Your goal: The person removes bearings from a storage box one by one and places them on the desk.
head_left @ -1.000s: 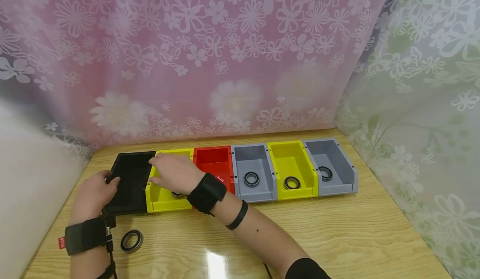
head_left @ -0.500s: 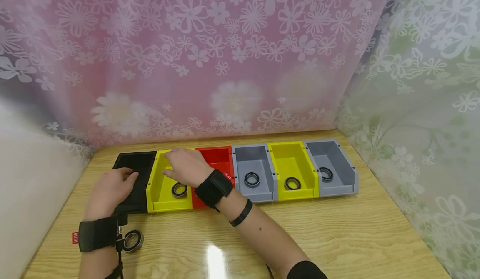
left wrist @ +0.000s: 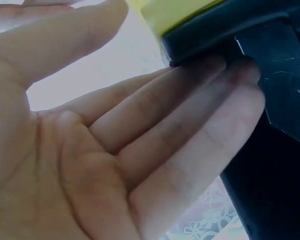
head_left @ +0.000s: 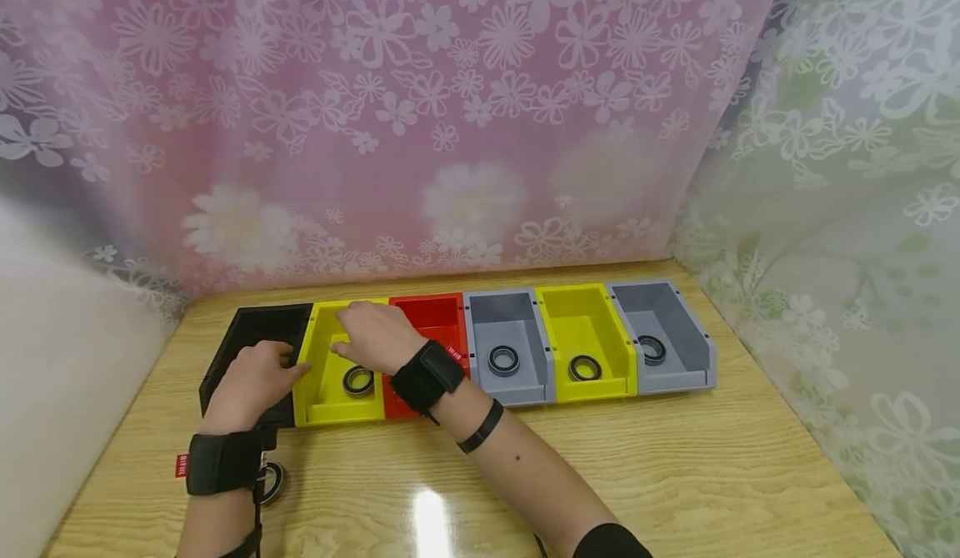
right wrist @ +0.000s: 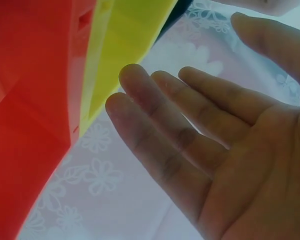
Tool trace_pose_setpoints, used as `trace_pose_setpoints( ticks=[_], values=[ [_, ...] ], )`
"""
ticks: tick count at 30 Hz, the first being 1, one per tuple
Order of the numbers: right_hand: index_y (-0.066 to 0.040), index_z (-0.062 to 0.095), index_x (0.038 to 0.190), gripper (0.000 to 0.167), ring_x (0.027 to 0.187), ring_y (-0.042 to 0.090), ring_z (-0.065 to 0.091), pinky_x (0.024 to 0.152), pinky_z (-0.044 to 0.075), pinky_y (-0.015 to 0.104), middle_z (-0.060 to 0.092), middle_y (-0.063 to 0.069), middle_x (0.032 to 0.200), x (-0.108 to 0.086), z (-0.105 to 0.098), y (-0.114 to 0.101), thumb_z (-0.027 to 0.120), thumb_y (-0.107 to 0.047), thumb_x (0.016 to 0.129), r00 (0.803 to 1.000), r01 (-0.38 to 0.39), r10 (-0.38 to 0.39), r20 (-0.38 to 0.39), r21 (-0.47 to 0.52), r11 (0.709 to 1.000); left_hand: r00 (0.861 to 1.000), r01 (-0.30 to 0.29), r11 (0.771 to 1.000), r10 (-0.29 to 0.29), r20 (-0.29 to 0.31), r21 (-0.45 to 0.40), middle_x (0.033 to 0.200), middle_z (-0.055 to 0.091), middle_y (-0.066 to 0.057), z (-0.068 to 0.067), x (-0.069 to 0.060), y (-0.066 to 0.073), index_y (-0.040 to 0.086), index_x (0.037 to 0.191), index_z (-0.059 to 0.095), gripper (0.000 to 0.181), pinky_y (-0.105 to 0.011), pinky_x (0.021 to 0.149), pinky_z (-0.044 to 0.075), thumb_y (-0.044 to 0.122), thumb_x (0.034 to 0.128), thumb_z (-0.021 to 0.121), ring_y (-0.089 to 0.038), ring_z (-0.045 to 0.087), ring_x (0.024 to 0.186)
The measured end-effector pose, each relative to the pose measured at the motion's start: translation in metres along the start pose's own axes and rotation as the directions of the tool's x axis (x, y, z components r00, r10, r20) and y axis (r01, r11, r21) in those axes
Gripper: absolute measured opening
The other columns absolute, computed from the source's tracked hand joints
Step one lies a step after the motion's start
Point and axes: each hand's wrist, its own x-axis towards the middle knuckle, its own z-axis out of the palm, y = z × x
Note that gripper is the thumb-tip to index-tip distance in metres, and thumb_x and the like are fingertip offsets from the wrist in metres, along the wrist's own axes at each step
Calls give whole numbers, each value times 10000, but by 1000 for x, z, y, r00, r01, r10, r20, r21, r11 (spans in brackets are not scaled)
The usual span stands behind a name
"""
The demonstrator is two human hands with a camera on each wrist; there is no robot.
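- Left hand [head_left: 258, 381]: loosely extended, empty, over the black bin [head_left: 272, 320].
- Right hand [head_left: 377, 337]: relaxed, empty, above the yellow bin [head_left: 341, 413] beside it.
- Apparently done: four bearings [head_left: 491, 361] binned, right of the black bin.
- Apparently outstanding: loose bearing [head_left: 281, 482] on the table [head_left: 360, 479], nearside of it.

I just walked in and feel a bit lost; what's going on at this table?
A person's left hand is at the black bin, and their right hand is above the neighbouring yellow bin. Neither holds anything; whether the left touches the bin is hard to tell. A dark ring lies in that yellow bin, and three more bins to the right hold one each. Another ring lies on the wooden table, partly hidden by the left wristband.
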Motion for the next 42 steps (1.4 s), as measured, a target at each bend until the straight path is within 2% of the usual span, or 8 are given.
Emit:
trace_pose_setpoints(
  ticks=[3, 7, 12, 18, 25, 29, 34, 42],
  values=[
    [-121, 694, 1260, 401, 715, 89, 556, 571, 448, 174, 676, -23, 996, 2, 3, 0, 709, -405, 978, 1000, -4, 4, 5, 5, 1000, 1000, -13, 1000, 13, -15, -13, 635, 528, -82, 3, 0, 0, -180, 1163, 622, 397, -332, 536, 406, 151, 963, 714, -201, 510, 537],
    [-122, 695, 1274, 416, 751, 86, 572, 582, 458, 184, 706, -11, 1085, 5, 10, -3, 721, -404, 969, 1000, -22, 22, 22, -24, 999, 999, -25, 999, 24, -37, -24, 590, 404, -23, 4, 2, -2, -140, 1042, 644, 303, -321, 518, 344, 133, 944, 730, -185, 445, 510],
    [-153, 735, 1203, 366, 757, 67, 589, 601, 488, 193, 717, -26, 1088, 8, 17, -11, 743, -418, 950, 999, -20, 23, 32, -97, 995, 999, -13, 1000, 12, -38, -23, 585, 363, -11, 5, 3, -4, -83, 947, 639, 235, -315, 511, 328, 131, 936, 736, -180, 424, 498],
    [-154, 754, 1075, 280, 703, 65, 570, 592, 482, 194, 689, -42, 959, 8, 26, -22, 781, -389, 925, 998, 9, -5, 66, -69, 998, 1000, -4, 1000, 4, -29, -8, 614, 442, -54, 6, 1, -4, -135, 1034, 633, 294, -327, 532, 374, 129, 945, 728, -211, 497, 537],
    [-170, 741, 958, 236, 652, 63, 531, 579, 467, 209, 596, -60, 817, 5, 44, -30, 790, -397, 915, 992, 8, 4, 127, -94, 996, 999, -9, 1000, 8, -50, -25, 590, 308, 1, 9, -1, -1, 8, 783, 562, 258, -307, 511, 308, 120, 936, 737, -174, 390, 486],
    [-192, 761, 907, 222, 625, 61, 538, 569, 486, 224, 598, -77, 755, 6, 52, -33, 799, -410, 902, 989, -12, 30, 146, -124, 992, 999, -6, 1000, 5, -51, -24, 599, 297, 2, 9, 0, 0, -11, 809, 578, 232, -307, 514, 294, 108, 933, 734, -167, 368, 492],
    [-205, 760, 864, 175, 587, 77, 526, 548, 473, 249, 513, -82, 625, 7, 57, -36, 762, -365, 934, 985, -39, 65, 163, -159, 986, 998, -7, 1000, 5, -57, -21, 607, 290, -1, 10, 1, 0, -17, 815, 586, 213, -306, 520, 283, 93, 928, 729, -166, 352, 501],
    [-237, 777, 913, 126, 584, 86, 524, 547, 478, 264, 552, -77, 652, 10, 63, -42, 685, -270, 993, 980, -85, 123, 157, -226, 970, 999, 8, 1000, -9, -51, -15, 611, 310, -16, 10, 1, 0, -33, 870, 602, 194, -317, 527, 299, 100, 935, 727, -188, 386, 511]
  ],
)
